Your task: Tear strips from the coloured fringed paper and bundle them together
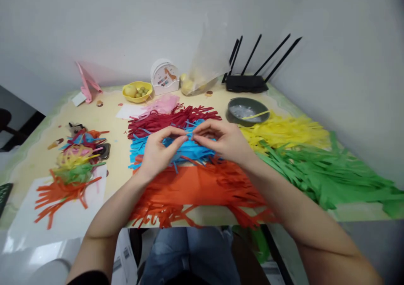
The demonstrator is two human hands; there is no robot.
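Observation:
Above the blue fringed paper, my left hand and my right hand meet fingertip to fingertip. Both are closed in a pinch. What lies between the fingertips is too small to make out against the blue. Behind the blue paper is dark red fringed paper. Nearer to me lies orange fringed paper with a flat, uncut middle. Beyond my right forearm are yellow fringed paper and green fringed paper.
A multicoloured paper-strip garland lies at left, partly on a white sheet. A dark bowl holds clear bits. Behind stand a yellow fruit dish, a giraffe-print holder, a plastic bag and a black router.

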